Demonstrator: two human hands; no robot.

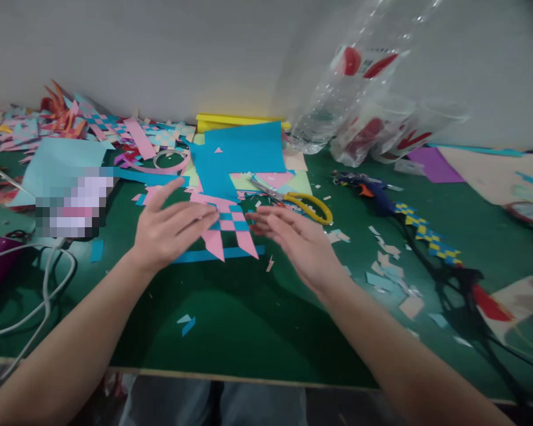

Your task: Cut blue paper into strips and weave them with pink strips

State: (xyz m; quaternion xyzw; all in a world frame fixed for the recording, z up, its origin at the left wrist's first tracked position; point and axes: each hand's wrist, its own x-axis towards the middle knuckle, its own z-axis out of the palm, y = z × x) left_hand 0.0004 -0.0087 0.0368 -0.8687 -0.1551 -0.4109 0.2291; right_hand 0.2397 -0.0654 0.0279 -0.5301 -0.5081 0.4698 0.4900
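Observation:
A woven paper piece [227, 225] in pink and blue checks lies at the table's middle, with two pink pointed strip ends towards me. My left hand [166, 228] is at its left side, fingers stretched out and thumb raised apart; the fingertips reach its edge. To the right, my right hand [299, 242] has its fingers extended beside the other edge, and nothing shows in it. A blue strip [190, 256] lies flat under the pink ends. Just behind my right hand are yellow-handled scissors [308, 204]. Blue paper [249, 148] lies beyond the weave.
Paper scraps [393, 269] litter the green table [249, 331]. A glue gun [377, 195] with a cable lies right of the scissors. Plastic cups [391, 124] stand against the wall. At left are a phone [77, 204], white cables [48, 290] and heaped cuttings [22, 130].

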